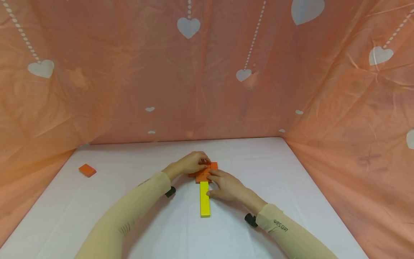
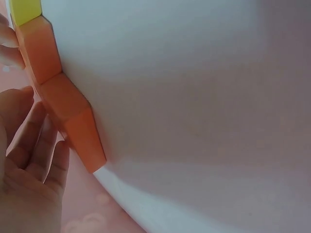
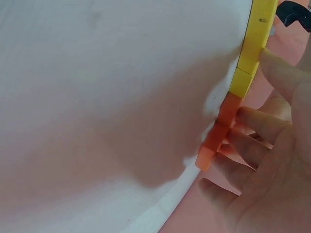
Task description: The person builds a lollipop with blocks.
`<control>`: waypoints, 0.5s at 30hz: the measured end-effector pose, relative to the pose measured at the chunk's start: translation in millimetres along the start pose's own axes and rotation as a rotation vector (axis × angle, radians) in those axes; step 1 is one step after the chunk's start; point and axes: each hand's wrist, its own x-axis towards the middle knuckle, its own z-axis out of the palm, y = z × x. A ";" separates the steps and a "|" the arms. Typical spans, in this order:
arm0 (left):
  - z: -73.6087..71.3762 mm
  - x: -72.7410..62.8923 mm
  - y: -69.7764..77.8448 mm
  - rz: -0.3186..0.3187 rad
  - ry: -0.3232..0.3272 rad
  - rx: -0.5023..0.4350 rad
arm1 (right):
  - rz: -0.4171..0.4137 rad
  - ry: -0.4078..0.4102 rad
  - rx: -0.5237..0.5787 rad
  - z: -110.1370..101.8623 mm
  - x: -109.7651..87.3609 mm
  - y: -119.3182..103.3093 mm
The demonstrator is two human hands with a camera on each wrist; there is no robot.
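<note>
Several orange blocks point(image 1: 202, 178) lie flat and close together on the table, the group narrowing toward a yellow strip. That strip is a short yellow block point(image 3: 240, 82) set end to end with a long yellow block point(image 1: 205, 205). At the far left part of the group is my left hand point(image 1: 193, 162), fingertips against the orange blocks point(image 2: 65, 97). My right hand point(image 1: 228, 185) lies along the right side, its fingers spread. Its thumb touches the long yellow block while other fingertips rest at the orange edges point(image 3: 215, 137). Both hands partly cover the orange group in the head view.
A single orange block point(image 1: 87, 170) lies apart at the table's left side. The white tabletop point(image 1: 245, 158) is bordered by a pink curtain point(image 1: 213, 100) with heart prints behind and on both sides. Dark wrist cameras point(image 1: 251, 220) sit under the sleeves.
</note>
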 end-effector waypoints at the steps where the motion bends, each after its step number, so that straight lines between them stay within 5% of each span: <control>1: 0.2 -0.2 0.0 0.001 0.000 -0.003 | 0.000 0.000 0.000 0.1 0.0 0.1; 15: -0.8 -2.2 -0.9 0.002 0.046 -0.007 | -0.013 0.014 -0.007 1.0 -0.1 2.2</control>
